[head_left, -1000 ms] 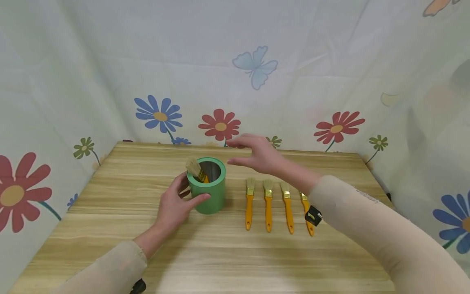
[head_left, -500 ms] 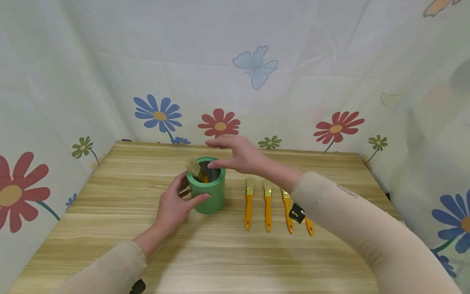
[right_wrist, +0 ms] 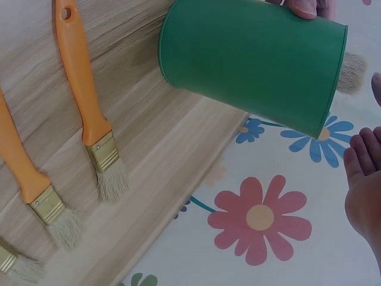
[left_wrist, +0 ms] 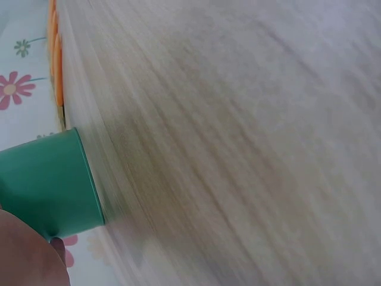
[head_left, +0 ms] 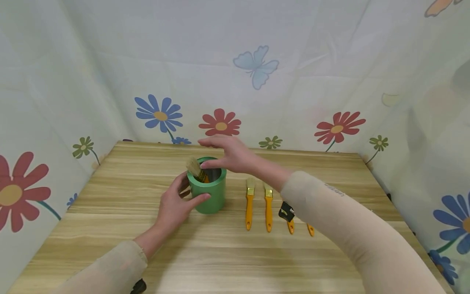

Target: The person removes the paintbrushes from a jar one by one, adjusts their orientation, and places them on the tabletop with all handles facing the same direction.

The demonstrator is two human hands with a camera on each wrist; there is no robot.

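A green can (head_left: pixel 211 198) stands upright on the table. My left hand (head_left: pixel 174 206) grips its side, thumb across the front and fingers round the back. Inside leans a paintbrush (head_left: pixel 193 166), bristles up and sticking out over the left of the rim; its handle is mostly hidden by the can wall. My right hand (head_left: pixel 235 155) hovers over the can's opening with thumb and fingers spread apart. Its thumb overlaps the opening close to the brush in the head view. The right wrist view shows the bristles (right_wrist: pixel 352 74) beyond the can's rim, near that hand, with nothing between its fingers.
Several orange-handled paintbrushes lie in a row right of the can, the nearest brush (head_left: pixel 249 208) fully visible. My right sleeve (head_left: pixel 330 208) covers parts of the farther ones. A flowered cloth (head_left: pixel 301 94) hangs behind the wooden table (head_left: pixel 205 257).
My right hand has moved left, from beside the can to above its opening near the brush. The left hand and the can have stayed in place.
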